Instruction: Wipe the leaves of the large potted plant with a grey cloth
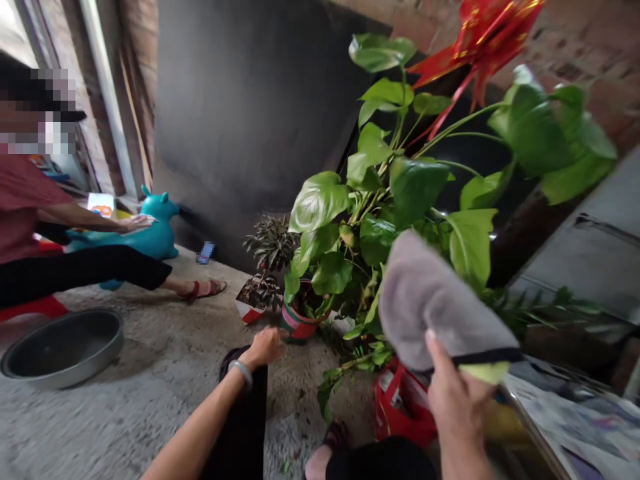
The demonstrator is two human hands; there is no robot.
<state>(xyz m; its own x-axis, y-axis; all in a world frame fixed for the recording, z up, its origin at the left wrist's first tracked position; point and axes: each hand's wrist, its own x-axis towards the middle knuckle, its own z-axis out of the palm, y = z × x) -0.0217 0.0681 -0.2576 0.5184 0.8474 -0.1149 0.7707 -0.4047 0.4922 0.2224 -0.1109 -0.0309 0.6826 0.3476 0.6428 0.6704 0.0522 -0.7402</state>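
My right hand (457, 393) grips a grey cloth (440, 300) with a dark edge, lifted in front of the leafy plant. A bit of yellow-green (485, 372) shows at the cloth's lower edge. Over my knee, my left hand (267, 345) has its fingers curled in, with nothing visible in them; a pale bangle (243, 372) circles that wrist. The big plant (320, 207) has broad green leaves and rises from a green and red pot (300, 321), just right of my left hand. Part of its foliage is hidden behind the cloth.
A small dark-leaved plant (270, 243) stands left of the pot. A red bag (404, 413) sits by my feet. On the left are a grey basin (65, 353) and a seated person (30, 207) with a hand on a teal toy animal (155, 230). A red bow (480, 47) hangs above.
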